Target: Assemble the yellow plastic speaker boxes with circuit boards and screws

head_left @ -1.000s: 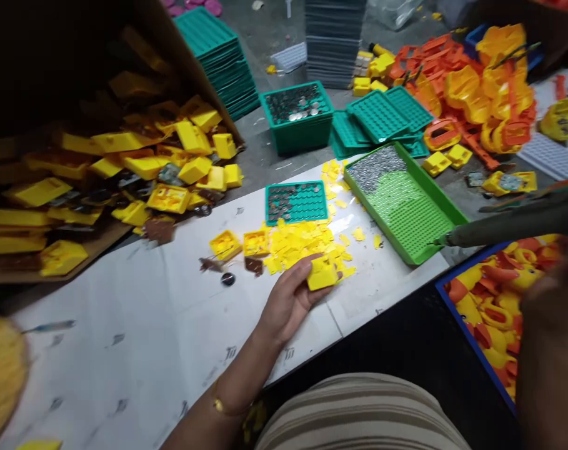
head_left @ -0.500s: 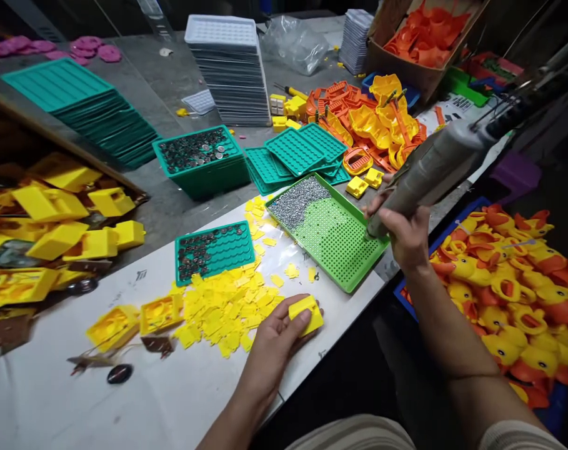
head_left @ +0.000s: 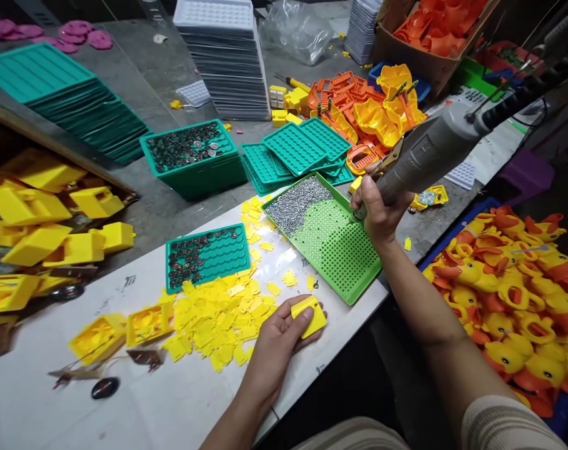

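My left hand point(head_left: 277, 334) pinches a small yellow plastic box point(head_left: 313, 320) between thumb and fingers, low over the white work surface. My right hand point(head_left: 380, 212) is wrapped around a grey electric screwdriver point(head_left: 431, 150), tilted with its tip pointing down and left. That tip is over the perforated part of a green tray point(head_left: 347, 253); whether it touches the tray I cannot tell. Small silver screws point(head_left: 300, 203) are heaped in the tray's far left corner. Left of my left hand lies a pile of flat yellow plastic pieces point(head_left: 218, 319).
A teal tray point(head_left: 225, 250) holds dark round parts. Two opened yellow boxes point(head_left: 99, 337) with wires lie at left. Behind stand teal trays point(head_left: 199, 172) and a white tray stack point(head_left: 227, 75). Yellow-orange toy ducks point(head_left: 508, 300) fill a blue crate at right.
My right hand has moved left and slightly up with the screwdriver, over the green tray. My left hand still holds the yellow box in nearly the same place. The view has shifted slightly.
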A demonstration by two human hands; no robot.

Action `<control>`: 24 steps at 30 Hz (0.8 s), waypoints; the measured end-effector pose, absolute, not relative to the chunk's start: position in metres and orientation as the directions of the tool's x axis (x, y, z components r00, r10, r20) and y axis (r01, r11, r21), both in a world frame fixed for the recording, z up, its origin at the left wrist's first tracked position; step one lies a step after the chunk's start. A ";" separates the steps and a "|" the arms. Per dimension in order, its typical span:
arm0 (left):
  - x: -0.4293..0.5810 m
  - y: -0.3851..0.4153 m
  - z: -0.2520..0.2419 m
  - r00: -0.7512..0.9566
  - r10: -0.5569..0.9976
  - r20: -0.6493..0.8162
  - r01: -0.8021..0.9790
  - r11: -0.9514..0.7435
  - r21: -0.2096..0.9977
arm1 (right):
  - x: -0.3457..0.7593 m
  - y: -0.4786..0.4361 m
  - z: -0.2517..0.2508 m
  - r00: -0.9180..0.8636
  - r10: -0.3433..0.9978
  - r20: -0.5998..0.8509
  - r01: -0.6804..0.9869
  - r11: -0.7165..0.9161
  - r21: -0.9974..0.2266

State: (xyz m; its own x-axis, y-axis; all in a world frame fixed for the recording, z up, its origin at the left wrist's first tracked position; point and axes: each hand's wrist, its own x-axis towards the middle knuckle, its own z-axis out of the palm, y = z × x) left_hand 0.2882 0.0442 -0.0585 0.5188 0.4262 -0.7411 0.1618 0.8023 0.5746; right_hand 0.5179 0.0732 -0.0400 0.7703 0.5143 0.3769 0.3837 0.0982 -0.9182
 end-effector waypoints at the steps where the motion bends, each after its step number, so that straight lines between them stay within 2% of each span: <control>1: 0.288 0.044 -0.058 0.519 0.424 -0.742 0.165 0.802 0.573 | 0.519 0.074 -0.041 0.773 0.515 0.369 0.388 0.076 -0.918; 5: 0.288 0.045 -0.058 0.517 0.422 -0.745 0.173 0.800 0.574 | 0.520 0.075 -0.044 0.761 0.524 0.382 0.419 0.053 -0.907; 15: 0.289 0.047 -0.062 0.531 0.412 -0.741 0.122 0.828 0.548 | 0.524 0.080 -0.048 0.679 0.485 0.551 0.417 0.361 -0.834; 20: 0.292 0.044 -0.060 0.491 0.423 -0.761 0.127 0.830 0.543 | 0.502 0.061 -0.022 0.642 0.509 0.573 0.343 0.478 -0.809; 22: 0.293 0.043 -0.059 0.485 0.431 -0.761 0.122 0.828 0.547 | 0.484 0.044 -0.008 0.611 0.558 0.561 0.261 0.528 -0.808; 24: 0.294 0.043 -0.060 0.488 0.437 -0.755 0.108 0.828 0.549 | 0.468 0.024 0.002 0.535 0.682 0.499 0.251 0.436 -0.864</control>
State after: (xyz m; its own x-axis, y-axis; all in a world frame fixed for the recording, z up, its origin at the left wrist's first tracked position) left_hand 0.2940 0.0434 -0.0605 0.4884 0.4371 -0.7552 0.1082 0.8285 0.5495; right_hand 0.4676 0.0245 0.0024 0.5351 0.6816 0.4991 0.2509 0.4359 -0.8643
